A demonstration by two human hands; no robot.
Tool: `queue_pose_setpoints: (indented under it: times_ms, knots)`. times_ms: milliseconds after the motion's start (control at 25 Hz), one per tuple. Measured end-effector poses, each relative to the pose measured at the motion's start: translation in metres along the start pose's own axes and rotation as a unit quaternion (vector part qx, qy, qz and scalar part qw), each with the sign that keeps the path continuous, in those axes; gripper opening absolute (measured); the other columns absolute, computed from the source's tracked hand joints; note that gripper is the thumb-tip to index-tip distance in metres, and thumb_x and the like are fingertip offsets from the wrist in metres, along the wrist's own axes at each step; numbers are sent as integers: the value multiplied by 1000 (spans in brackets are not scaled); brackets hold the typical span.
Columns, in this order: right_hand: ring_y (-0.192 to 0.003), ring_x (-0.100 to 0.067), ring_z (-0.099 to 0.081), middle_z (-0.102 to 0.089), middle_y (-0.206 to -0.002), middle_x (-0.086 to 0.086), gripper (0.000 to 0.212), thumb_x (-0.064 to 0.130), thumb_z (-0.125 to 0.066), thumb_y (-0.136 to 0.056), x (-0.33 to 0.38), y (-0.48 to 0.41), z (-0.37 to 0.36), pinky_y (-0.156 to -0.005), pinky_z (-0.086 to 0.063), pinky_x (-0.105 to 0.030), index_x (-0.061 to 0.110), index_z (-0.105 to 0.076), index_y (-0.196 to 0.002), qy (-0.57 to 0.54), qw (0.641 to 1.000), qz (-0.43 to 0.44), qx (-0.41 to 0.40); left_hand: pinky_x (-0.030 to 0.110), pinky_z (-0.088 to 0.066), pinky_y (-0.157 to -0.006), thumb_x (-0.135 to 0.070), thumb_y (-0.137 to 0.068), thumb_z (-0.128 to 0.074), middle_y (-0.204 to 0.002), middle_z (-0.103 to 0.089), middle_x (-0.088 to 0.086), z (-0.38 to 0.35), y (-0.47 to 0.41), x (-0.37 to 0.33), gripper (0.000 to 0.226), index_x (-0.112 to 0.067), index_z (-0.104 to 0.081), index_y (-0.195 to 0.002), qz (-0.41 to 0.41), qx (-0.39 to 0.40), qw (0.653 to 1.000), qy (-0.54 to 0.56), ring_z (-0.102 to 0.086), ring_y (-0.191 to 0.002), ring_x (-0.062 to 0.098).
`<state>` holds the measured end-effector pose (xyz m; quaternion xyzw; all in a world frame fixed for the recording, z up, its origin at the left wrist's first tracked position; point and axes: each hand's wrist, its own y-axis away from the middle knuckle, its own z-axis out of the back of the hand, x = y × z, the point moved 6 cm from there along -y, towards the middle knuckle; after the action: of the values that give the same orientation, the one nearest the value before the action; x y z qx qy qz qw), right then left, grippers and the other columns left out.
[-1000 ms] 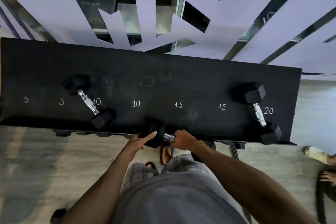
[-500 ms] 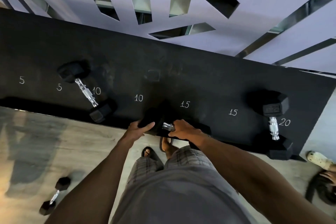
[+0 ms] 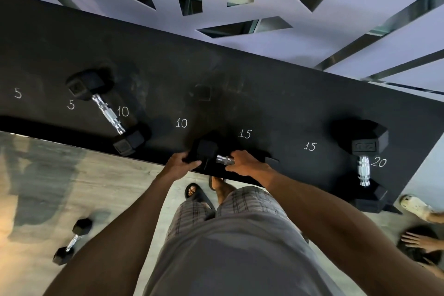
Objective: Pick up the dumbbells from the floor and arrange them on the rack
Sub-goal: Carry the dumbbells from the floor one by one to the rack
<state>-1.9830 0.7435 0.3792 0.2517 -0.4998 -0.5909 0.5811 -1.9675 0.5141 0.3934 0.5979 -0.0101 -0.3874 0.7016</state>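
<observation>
- Two hands hold one dumbbell (image 3: 207,151). The left hand (image 3: 179,164) curls its fingers round the near hexagonal head, and the right hand (image 3: 245,163) is wrapped round the chrome handle.
- It sits at the front edge of the rack (image 3: 240,74), between the chalked "10" and "15". Its other head is mostly hidden behind the right hand.
- To the left, a second dumbbell (image 3: 108,113) lies slantwise on the rack beside another "10", with a ridged chrome grip between two black hex heads.
- At the far right, a larger dumbbell (image 3: 364,166) rests by the "20", its near head at the rack's front edge.
- Down on the pale, streaked floor (image 3: 48,175), a small dumbbell (image 3: 72,241) lies well apart from the rack.
- The rack top is matt black and scuffed, with numbers handwritten in white.
- A black sandal (image 3: 197,193) shows just below the hands, above plaid shorts.
- At the lower right are another person's hand (image 3: 418,240) and a pale shoe (image 3: 415,205).
- Behind the rack stands a lilac wall panel (image 3: 360,19) with angular cut-outs.
</observation>
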Motion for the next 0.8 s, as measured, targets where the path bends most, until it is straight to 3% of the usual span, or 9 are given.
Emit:
queue_pose_setpoints:
  times_ms: [80,240,400,480,560,680,800]
  knots:
    - [-100,-27,-64,-66,-113,-11,36,35,-63,-91,6,7,2,-80,-52,-37,11,-59,-118,12,1000,16,-17,36,-51,-97,-37,-79,-78,-113,-72,3,0,3,3,47,-15,-69,-120,12,-10,1000,-5,-65,-110,21]
    - [-116,-32,-50,-53,-124,-15,41,30,-56,-93,41,28,25,-99,-45,-44,12,-50,-130,50,983,106,-142,29,-47,-86,-31,-85,-73,-111,-69,9,-5,21,8,44,-9,-63,-122,16,-57,998,21,-64,-108,25]
    - [-109,-30,-53,-53,-118,-14,31,26,-53,-93,89,50,28,-93,-48,-41,10,-51,-119,96,963,176,-179,28,-48,-68,-31,-87,-70,-90,-71,13,-11,54,55,35,-10,-64,-114,54,-82,991,91,-69,-87,28]
    - [-100,-30,-59,-60,-108,-12,18,25,-51,-93,115,58,18,-85,-51,-43,13,-55,-106,118,959,202,-159,29,-51,-68,-31,-89,-67,-90,-66,12,-10,76,85,27,-13,-61,-109,68,-98,984,132,-67,-85,25]
    - [-91,-33,-65,-67,-97,-12,12,25,-50,-94,141,63,-3,-78,-54,-44,14,-56,-96,151,956,224,-111,31,-51,-77,-32,-90,-65,-91,-61,2,-11,100,123,20,-23,-52,-104,88,-113,978,150,-67,-95,26]
    - [-93,-34,-65,-69,-100,-14,17,26,-49,-96,184,70,-56,-81,-55,-46,13,-60,-99,236,941,240,-37,33,-43,-69,-25,-90,-69,-64,-57,-3,-21,135,198,16,-21,-54,-92,111,-143,962,203,-68,-92,42]
    - [-98,-34,-65,-69,-105,-13,21,27,-48,-96,228,76,-127,-80,-53,-40,11,-61,-102,326,909,259,7,27,-44,-81,-30,-94,-61,-93,-56,-4,-28,180,266,30,-38,-41,-73,151,-163,949,224,-63,-98,25]
